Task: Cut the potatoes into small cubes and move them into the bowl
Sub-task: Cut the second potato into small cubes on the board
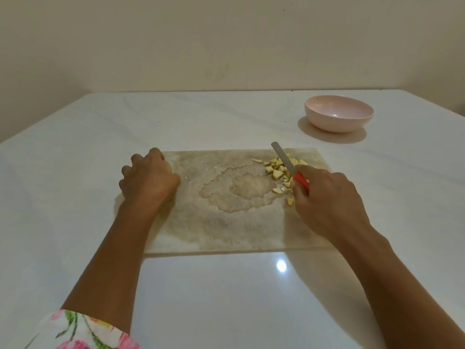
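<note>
pale yellow potato cubes (276, 164) sit in a loose pile at the far right corner of the stained, pale rectangular cutting board (214, 222). that is the side nearest the round pink bowl (334, 123), which stands apart from the board toward the far right corner of the glossy white table (201, 298) and looks empty, so nothing moved over yet. pile probably gathered there to be scraped off toward the bowl, my guess. right hand (329, 197) wrapped tight round the red handle of a small grey-bladed knife (289, 165), blade slanting across the pile, tip pointing away, reads as gathering or a last chop. left hand (148, 177) at the board's far left corner, fingers curled under, likely pinning the board so it doesn't slide. whether it holds a potato scrap underneath, cannot tell. wet patch mid-board. floral sleeve (83, 331) at the table's near left edge.
</note>
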